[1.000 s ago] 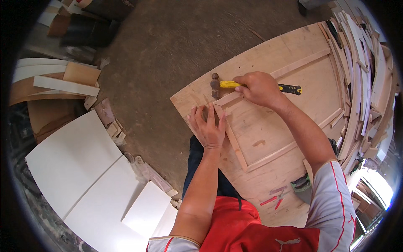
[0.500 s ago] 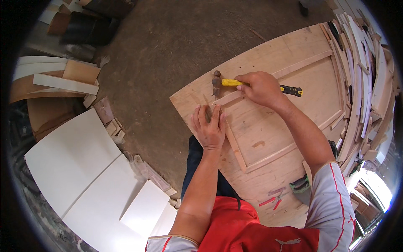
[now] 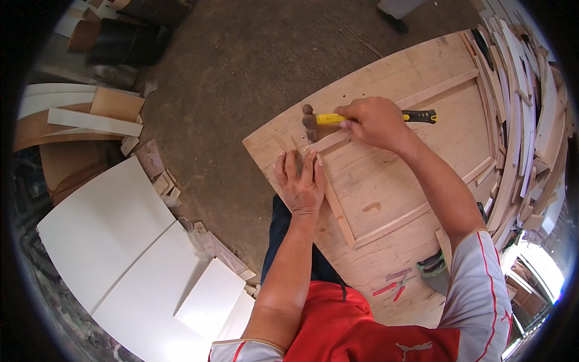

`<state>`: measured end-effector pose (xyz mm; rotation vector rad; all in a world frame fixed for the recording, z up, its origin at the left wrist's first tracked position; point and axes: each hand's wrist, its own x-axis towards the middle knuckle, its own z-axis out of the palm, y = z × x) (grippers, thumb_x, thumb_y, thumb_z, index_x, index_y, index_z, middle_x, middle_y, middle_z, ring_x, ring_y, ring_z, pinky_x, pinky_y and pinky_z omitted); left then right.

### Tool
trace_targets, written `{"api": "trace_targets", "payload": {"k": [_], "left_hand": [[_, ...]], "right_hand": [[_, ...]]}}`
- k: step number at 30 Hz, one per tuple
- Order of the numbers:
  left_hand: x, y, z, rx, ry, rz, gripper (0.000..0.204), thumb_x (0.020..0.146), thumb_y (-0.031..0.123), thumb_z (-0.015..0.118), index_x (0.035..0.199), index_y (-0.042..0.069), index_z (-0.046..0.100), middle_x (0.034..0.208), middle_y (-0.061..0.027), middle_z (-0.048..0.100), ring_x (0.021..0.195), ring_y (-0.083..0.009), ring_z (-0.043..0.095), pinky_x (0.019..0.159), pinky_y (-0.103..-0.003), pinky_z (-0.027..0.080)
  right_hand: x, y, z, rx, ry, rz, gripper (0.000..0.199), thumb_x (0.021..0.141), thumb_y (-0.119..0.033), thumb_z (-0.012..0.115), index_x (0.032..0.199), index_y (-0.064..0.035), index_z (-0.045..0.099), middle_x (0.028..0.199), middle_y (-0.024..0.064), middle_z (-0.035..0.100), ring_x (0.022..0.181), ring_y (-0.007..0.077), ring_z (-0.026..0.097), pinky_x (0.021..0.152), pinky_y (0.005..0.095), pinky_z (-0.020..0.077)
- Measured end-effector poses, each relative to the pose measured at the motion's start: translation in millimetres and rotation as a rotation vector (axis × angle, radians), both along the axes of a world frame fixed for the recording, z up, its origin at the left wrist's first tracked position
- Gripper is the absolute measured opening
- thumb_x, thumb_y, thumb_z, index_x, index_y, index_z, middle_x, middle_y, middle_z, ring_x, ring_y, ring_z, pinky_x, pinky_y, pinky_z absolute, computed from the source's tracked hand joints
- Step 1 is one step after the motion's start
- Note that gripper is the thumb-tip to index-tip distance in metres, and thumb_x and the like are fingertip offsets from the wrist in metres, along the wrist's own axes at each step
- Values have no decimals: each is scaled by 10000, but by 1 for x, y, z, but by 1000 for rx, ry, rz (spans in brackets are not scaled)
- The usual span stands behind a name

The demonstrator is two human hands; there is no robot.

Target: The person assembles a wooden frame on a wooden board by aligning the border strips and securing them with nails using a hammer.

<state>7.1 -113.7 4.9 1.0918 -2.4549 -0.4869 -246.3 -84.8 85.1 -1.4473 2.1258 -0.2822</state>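
Upper right of centre, the right hand (image 3: 375,125) grips a hammer (image 3: 329,118); mid-picture, the open left hand (image 3: 303,188) touches a wooden frame (image 3: 339,215).

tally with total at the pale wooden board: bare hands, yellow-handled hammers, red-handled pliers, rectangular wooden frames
Bare left hand and bare right hand: 2
Yellow-handled hammer: 1
Red-handled pliers: 1
Rectangular wooden frame: 1
Total: 5
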Motion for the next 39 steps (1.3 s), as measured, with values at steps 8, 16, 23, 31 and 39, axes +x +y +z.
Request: {"api": "trace_targets", "payload": {"k": [8,16,23,31,39], "left_hand": [[1,-1,-3,-20,35,-38,293,909,158,785,1201,138,792,1359,-159,639,1374,-441,508,1161,-532,442],[3,0,-7,7,45,-36,259,939,195,776,1192,156,815,1370,-134,642,1405,-449,494,1167,-582,424],[2,1,-3,-8,44,-42,262,926,151,768,1182,128,817,1357,-157,649,1406,-456,494,1174,-538,444],[3,3,-6,6,51,-44,261,933,184,775,1190,155,812,1370,-138,636,1412,-458,492,1164,-579,436],[5,2,-12,2,70,-43,250,954,223,771,1196,173,807,1388,-127,632,1435,-462,480,1162,-611,425]], "right_hand": [[-4,-6,-4,11,21,71,306,958,-325,693,1214,-205,809,970,123,781,925,359,751,816,515,584],[-1,-5,-6,-24,10,11,282,947,-323,705,1164,-182,817,965,130,777,941,361,747,823,521,580],[-3,-6,-6,-23,21,-9,278,949,-305,709,1176,-181,811,974,122,777,945,354,746,823,514,581],[1,-4,-1,30,11,102,300,913,-294,723,1175,-179,812,990,131,780,948,351,744,823,495,577],[-2,-2,-6,-105,49,66,283,907,-232,761,1172,-149,819,932,122,771,893,332,735,791,460,566]]}}
